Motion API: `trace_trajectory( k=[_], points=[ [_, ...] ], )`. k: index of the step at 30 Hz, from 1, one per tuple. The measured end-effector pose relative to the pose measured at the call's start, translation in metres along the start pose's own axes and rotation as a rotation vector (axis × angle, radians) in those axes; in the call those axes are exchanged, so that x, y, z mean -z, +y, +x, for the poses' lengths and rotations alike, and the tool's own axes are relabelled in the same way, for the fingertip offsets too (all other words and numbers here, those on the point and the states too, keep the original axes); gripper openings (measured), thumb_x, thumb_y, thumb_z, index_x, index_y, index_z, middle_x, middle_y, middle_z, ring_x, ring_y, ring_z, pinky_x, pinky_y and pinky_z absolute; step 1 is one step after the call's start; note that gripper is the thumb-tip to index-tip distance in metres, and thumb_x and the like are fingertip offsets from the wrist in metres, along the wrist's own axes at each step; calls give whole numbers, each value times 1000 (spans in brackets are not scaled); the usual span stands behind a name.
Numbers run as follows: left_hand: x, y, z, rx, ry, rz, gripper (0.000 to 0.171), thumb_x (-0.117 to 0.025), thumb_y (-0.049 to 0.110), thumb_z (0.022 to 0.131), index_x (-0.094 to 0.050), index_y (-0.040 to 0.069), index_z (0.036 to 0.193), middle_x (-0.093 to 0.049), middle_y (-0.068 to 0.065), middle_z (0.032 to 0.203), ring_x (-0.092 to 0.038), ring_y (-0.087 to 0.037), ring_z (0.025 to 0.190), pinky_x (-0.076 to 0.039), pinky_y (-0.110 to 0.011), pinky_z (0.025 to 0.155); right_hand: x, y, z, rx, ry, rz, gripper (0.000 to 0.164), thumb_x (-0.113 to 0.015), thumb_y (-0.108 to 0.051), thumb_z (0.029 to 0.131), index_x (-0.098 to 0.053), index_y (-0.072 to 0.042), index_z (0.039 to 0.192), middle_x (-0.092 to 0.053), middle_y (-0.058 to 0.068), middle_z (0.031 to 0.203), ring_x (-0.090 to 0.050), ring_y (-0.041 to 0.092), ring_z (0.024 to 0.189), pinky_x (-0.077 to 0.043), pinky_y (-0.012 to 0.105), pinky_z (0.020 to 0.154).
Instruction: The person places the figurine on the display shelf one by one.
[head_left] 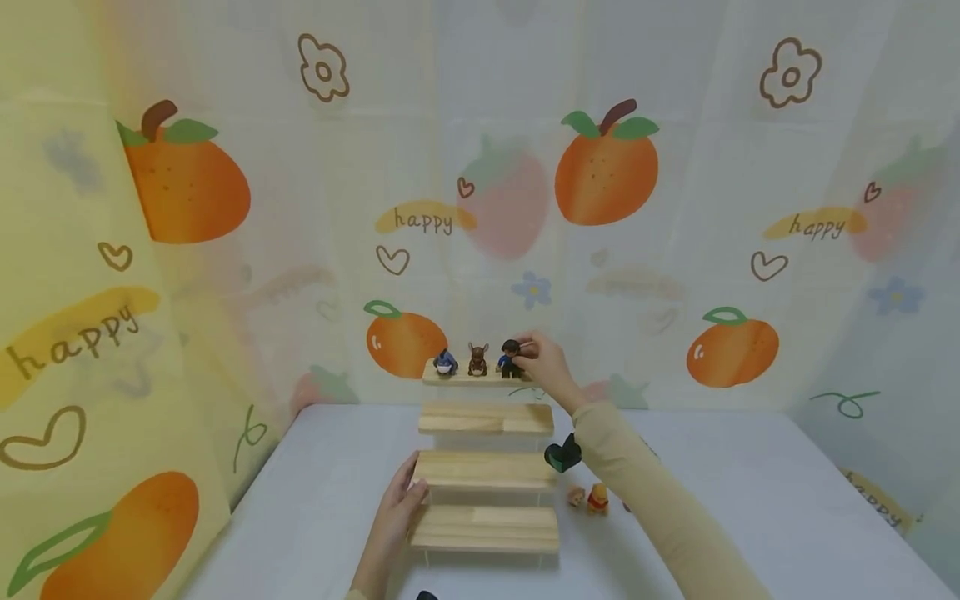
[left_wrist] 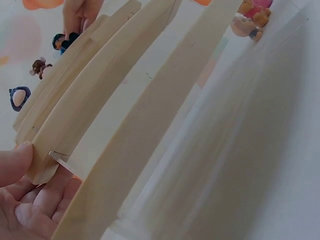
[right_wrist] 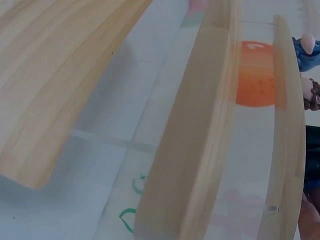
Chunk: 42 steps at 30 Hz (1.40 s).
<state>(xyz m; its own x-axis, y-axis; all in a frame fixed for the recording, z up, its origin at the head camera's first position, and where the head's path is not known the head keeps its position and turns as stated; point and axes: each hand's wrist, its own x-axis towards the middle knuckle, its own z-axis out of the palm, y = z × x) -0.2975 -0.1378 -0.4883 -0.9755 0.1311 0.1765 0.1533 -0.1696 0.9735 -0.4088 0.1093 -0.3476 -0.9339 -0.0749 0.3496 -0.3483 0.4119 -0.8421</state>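
A white fabric backdrop point(head_left: 690, 167) printed with orange fruits, brown-outlined hearts and the word "happy" fills most of what I get through the head camera, and below it spreads a smooth white table point(head_left: 315, 492). On that, near the middle of my view, stands a stepped display stand of four pale wooden boards point(head_left: 487, 468) on clear supports, the boards rising toward the backdrop. A long beige sleeve point(head_left: 660, 508) reaches in along the stand's right side, and from it the person's right hand point(head_left: 553, 367) extends to the right end of the top board point(head_left: 468, 382). Its thumb and fingers pinch a small toy figure with black hair, a blue top and dark trousers point(head_left: 510, 363), held upright over that board; I cannot tell whether the board bears its weight. The left hand point(head_left: 395, 507) grips the left end of the third board down, and the left wrist camera shows me its thumb laid on top and its fingers curled beneath. Along the top board to the left of the pinched figure sit a brown big-eared animal figure point(head_left: 477, 361) and, at the far left, a blue animal figure with a pale belly point(head_left: 445, 363), each a little apart from its neighbour. Down on the table, between the stand and the sleeve, I make out a yellow bear figure in a red top point(head_left: 597, 500) and, just beside it, a smaller pinkish figure point(head_left: 576, 497) whose details are too small for me to read.
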Motion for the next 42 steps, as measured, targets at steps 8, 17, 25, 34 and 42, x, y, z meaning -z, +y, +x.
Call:
trace_trajectory(
  k=[8, 17, 25, 34, 42],
  points=[
    [-6, -4, 2, -8, 12, 26, 58, -47, 11, 93, -16, -8, 138, -9, -24, 144, -14, -34, 130, -15, -41, 103, 4, 12, -9, 4, 24, 82, 24, -60, -5, 85, -54, 1, 108, -60, 17, 101, -56, 29, 95, -50, 35, 75],
    [0, -5, 5, -24, -8, 45, 56, -47, 9, 93, -18, -8, 138, -10, -24, 144, -15, -34, 129, -17, -41, 103, 10, 19, -25, 26, 72, 172, 23, -50, -4, 91, -50, 9, 111, -57, 24, 106, -55, 34, 97, -51, 34, 77],
    [-4, -7, 10, -27, -21, 45, 56, -47, 10, 93, -19, -8, 137, -11, -24, 144, -16, -34, 129, -20, -36, 103, 34, 30, -41, 116, 119, 260, 22, -50, -3, 91, -50, 10, 109, -56, 28, 106, -56, 33, 97, -48, 31, 81],
    [-5, -1, 5, -28, 22, 17, 54, -44, 5, 92, -18, -10, 137, -10, -25, 143, -8, -35, 131, -10, -43, 105, 84, 47, -98, 252, 174, 276, 17, -50, 6, 88, -50, 16, 102, -58, 31, 97, -60, 10, 87, -48, 19, 77],
    [1, 2, 3, 8, 23, 0, 55, -45, 7, 93, -17, -7, 138, -8, -22, 145, -3, -31, 132, -7, -43, 106, 123, 183, -138, 256, 133, 214, 22, -54, 2, 87, -55, 2, 109, -62, 16, 102, -59, 20, 91, -49, 21, 76]
  ],
)
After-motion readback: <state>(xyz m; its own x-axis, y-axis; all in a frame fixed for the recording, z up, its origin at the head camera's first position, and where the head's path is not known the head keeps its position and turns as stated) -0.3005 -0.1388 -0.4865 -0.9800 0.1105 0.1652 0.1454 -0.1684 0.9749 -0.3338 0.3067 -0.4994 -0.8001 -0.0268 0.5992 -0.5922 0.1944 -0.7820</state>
